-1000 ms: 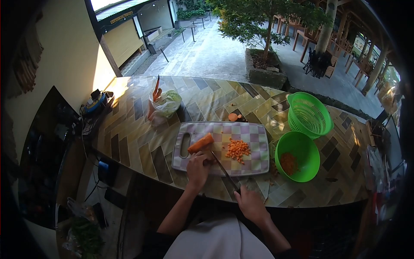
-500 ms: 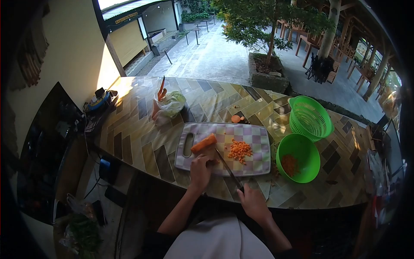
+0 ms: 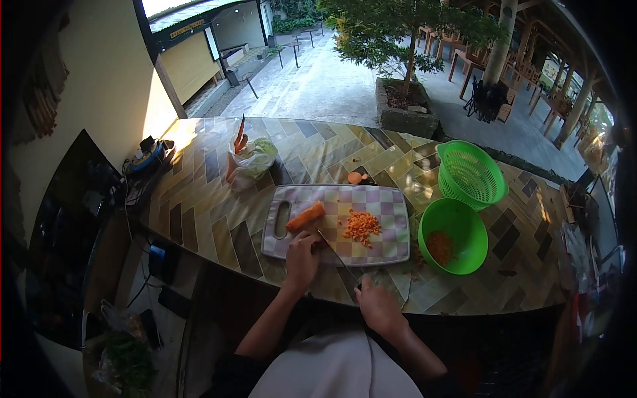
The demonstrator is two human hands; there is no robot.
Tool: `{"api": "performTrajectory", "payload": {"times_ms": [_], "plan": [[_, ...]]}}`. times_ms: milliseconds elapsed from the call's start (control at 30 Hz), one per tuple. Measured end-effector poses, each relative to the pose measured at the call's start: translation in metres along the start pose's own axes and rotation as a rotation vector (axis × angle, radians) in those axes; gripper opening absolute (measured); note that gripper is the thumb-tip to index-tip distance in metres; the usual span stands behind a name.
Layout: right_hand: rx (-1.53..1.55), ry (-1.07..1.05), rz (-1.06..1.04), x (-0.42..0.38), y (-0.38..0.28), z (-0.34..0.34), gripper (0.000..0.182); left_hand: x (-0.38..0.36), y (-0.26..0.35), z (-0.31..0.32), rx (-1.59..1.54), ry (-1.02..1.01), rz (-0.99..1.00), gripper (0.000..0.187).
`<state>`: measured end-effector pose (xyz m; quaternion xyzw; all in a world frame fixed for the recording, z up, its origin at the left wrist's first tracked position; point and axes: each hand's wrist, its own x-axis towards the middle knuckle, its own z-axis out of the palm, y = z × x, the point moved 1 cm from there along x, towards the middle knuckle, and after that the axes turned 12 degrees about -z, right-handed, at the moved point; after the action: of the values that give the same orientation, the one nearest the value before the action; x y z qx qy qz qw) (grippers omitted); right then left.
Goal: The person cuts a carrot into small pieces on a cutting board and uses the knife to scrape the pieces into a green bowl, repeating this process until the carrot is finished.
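My left hand (image 3: 302, 259) is closed on the cutting board (image 3: 391, 255), its fingers curled over a carrot piece that they mostly hide. Just beyond those fingers lies a thick peeled length of carrot (image 3: 306, 216). My right hand (image 3: 381, 304) grips a knife (image 3: 342, 262) by its dark handle. The blade slants up and left over the board's near edge, its tip close to my left fingers. Right of the blade is a small heap of diced carrot (image 3: 361, 227).
A green bowl (image 3: 472, 235) with orange bits inside stands right of the board, with a green colander (image 3: 468, 171) behind it. Carrot ends (image 3: 356, 178) lie beyond the board. A plastic bag (image 3: 255, 159) of vegetables sits at the far left of the tiled table (image 3: 199, 219).
The view has shifted slightly, moving everything a little left and up. The knife blade is still beside my left fingers, and both hands keep their grips.
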<state>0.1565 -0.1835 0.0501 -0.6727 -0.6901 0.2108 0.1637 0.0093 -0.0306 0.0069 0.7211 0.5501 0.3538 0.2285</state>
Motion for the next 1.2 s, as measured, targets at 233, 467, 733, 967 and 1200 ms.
{"api": "performTrajectory", "payload": {"times_ms": [233, 467, 733, 967, 1200], "plan": [[-0.106, 0.102, 0.062, -0.009, 0.018, -0.007, 0.026, -0.007, 0.022, 0.008, 0.094, 0.038, 0.038, 0.01], [-0.036, 0.276, 0.151, -0.024, 0.031, -0.028, 0.026, 0.016, 0.026, 0.02, -0.32, -0.09, -0.173, 0.019], [-0.065, 0.307, 0.186, -0.038, 0.031, -0.044, 0.026, 0.027, 0.057, 0.032, 0.006, -0.132, 0.071, 0.035], [-0.04, 0.304, 0.183, -0.045, 0.034, -0.048, 0.026, 0.042, 0.04, 0.053, -0.03, -0.116, 0.033, 0.023], [0.226, 0.314, 0.183, -0.04, 0.045, -0.045, 0.03, 0.048, 0.03, -0.001, -0.208, 0.008, -0.098, 0.019]]}}
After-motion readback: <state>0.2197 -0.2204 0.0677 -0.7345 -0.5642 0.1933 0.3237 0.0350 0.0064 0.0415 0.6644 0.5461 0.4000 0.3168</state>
